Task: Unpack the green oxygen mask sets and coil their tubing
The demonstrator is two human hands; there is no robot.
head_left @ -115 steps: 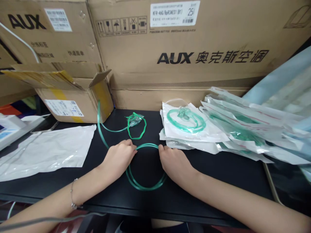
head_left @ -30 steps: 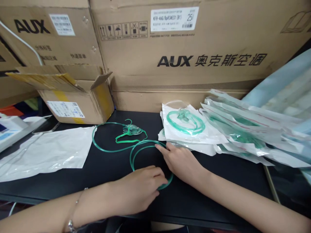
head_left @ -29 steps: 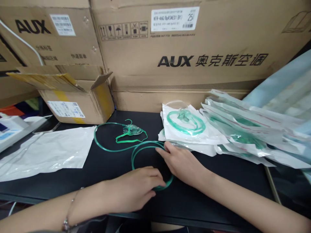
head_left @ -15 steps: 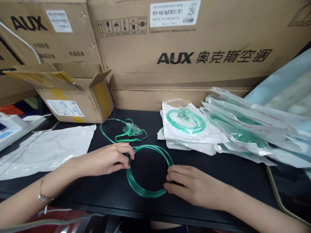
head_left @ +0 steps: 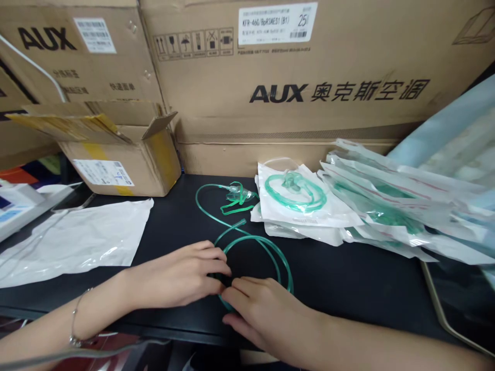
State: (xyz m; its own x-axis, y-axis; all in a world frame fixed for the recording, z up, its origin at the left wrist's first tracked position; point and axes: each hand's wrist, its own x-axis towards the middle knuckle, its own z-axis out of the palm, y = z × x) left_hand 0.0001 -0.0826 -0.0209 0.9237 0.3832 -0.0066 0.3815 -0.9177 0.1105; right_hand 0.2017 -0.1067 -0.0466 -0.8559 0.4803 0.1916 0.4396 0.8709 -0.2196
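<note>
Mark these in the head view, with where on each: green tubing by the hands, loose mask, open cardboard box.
Green tubing point(head_left: 255, 237): head view, upper arc of the coil.
Loose mask point(head_left: 233, 194): head view, clear body.
Open cardboard box point(head_left: 133, 154): head view, front wall.

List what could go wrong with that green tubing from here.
The green tubing could spread further: its loops lie apart on the far side from the right hand.
Its free end sticks out and crosses the stretch leading to the mask, so it might tangle.
A tug on that stretch could drag the mask, perhaps against the nearby packets.
</note>
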